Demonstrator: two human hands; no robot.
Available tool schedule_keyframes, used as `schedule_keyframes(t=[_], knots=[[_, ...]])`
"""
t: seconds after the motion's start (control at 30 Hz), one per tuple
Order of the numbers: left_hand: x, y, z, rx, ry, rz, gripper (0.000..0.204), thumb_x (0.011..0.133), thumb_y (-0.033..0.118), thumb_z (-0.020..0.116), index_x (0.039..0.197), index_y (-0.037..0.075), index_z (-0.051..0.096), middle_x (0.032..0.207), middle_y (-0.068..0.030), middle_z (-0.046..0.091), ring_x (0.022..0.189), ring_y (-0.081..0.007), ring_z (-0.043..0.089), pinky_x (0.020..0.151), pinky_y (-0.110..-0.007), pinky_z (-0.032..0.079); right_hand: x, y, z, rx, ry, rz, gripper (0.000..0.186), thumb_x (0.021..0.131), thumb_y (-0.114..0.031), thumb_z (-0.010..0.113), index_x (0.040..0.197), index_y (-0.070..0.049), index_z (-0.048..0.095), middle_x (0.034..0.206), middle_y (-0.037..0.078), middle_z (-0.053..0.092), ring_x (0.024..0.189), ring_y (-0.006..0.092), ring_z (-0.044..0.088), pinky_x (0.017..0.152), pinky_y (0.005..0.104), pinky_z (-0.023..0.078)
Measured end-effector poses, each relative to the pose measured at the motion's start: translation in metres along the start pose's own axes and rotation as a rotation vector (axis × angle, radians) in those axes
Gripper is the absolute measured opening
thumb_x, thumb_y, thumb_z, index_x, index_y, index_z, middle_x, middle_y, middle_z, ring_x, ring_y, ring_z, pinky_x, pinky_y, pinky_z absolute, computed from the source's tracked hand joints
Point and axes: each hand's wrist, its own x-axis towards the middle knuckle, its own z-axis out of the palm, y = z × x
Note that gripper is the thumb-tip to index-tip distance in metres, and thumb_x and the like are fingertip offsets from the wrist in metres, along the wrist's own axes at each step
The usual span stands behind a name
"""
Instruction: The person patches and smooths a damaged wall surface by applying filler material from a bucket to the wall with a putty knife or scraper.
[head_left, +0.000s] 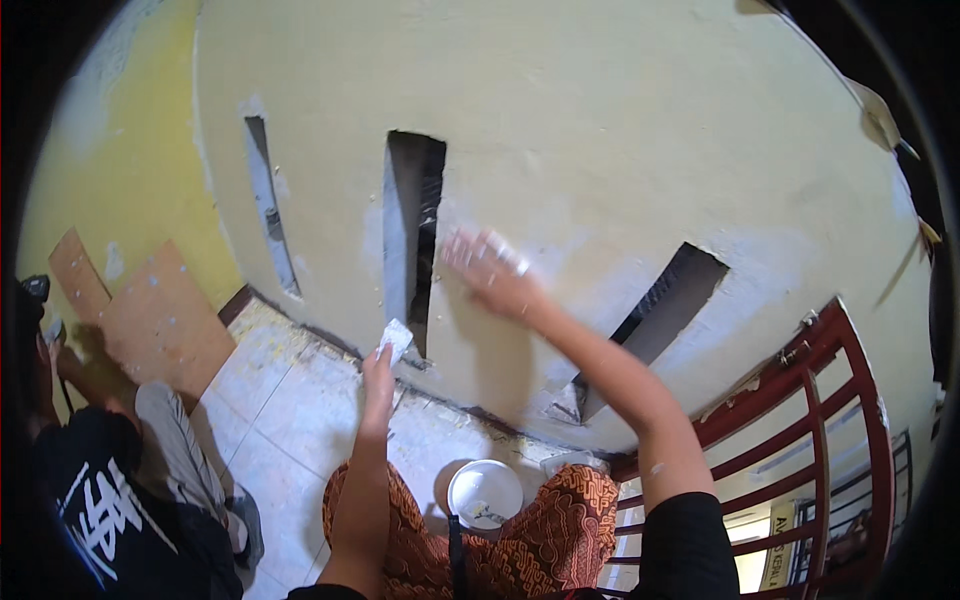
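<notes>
My left hand (377,375) is closed round a small flat piece covered in white paste (396,340), held up in front of the foot of the middle slot (405,230) in the wall. My right hand (490,272) is raised at the cream wall (600,120), just right of that slot. Motion blurs its fingers, and white shows on them; whether they grip anything is unclear. Pale smeared patches mark the wall around the slots. Between my knees, a white bucket (485,492) stands on the floor with some residue inside.
A person in a black shirt (110,490) sits low at the left. Brown boards (165,315) lean on the yellow wall beside them. A dark red barred gate (770,430) stands at the right. Stained floor tiles (300,440) run along the wall's foot.
</notes>
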Motion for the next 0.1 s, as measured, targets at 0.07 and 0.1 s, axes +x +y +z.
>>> schedule_keyframes(t=[0.07,0.1], knots=[[0.004,0.001,0.011,-0.009,0.014,0.019,0.047,0.105,0.027,0.057,0.138,-0.008,0.060,0.133,-0.0146,0.067,0.125,-0.0226,0.061,0.109,-0.036,0.042,-0.049,-0.028,0.046,0.249,-0.054,-0.113,0.093,0.083,-0.039,0.075,0.164,-0.020,0.033,0.171,0.000,0.032,0.161,0.0224,0.021,0.132,0.0496,0.016],[0.012,0.005,0.011,-0.008,0.012,0.027,0.047,0.105,0.027,0.057,0.138,-0.008,0.060,0.133,-0.0146,0.067,0.125,-0.0226,0.061,0.109,-0.036,0.042,-0.043,-0.023,0.048,0.244,-0.048,-0.111,0.093,0.083,-0.039,0.075,0.164,-0.020,0.033,0.171,0.000,0.032,0.161,0.0224,0.021,0.132,0.0496,0.016]])
